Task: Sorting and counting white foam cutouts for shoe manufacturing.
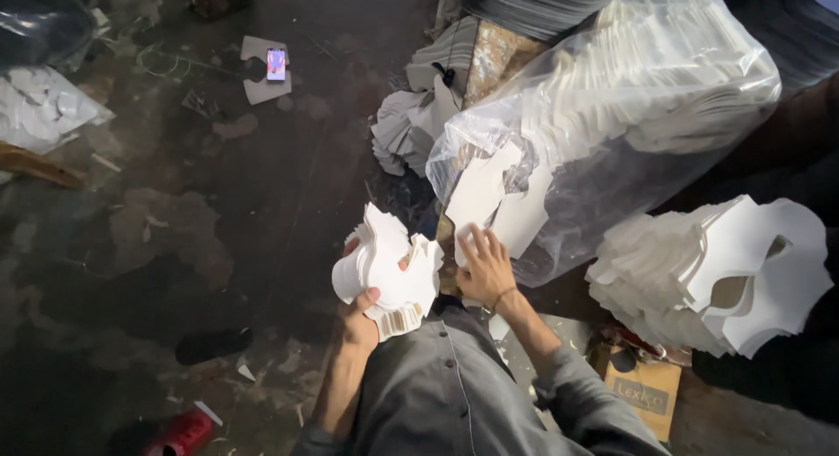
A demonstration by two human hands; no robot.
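Note:
My left hand (358, 320) grips a thick stack of white die-cut card pieces (389, 268), held fanned above my lap. My right hand (483, 268) rests its fingers on white card pieces (489, 194) that stick out of the mouth of a large clear plastic bag (629, 97). The bag is stuffed with more of the same white pieces and lies just beyond my hands.
A loose pile of white cut pieces (717, 277) sits at the right. A small cardboard box (642, 390) lies below it. More white pieces (411, 124) are heaped behind the bag. A phone (276, 64) lies on the dark floor, a red object (179, 434) at bottom left.

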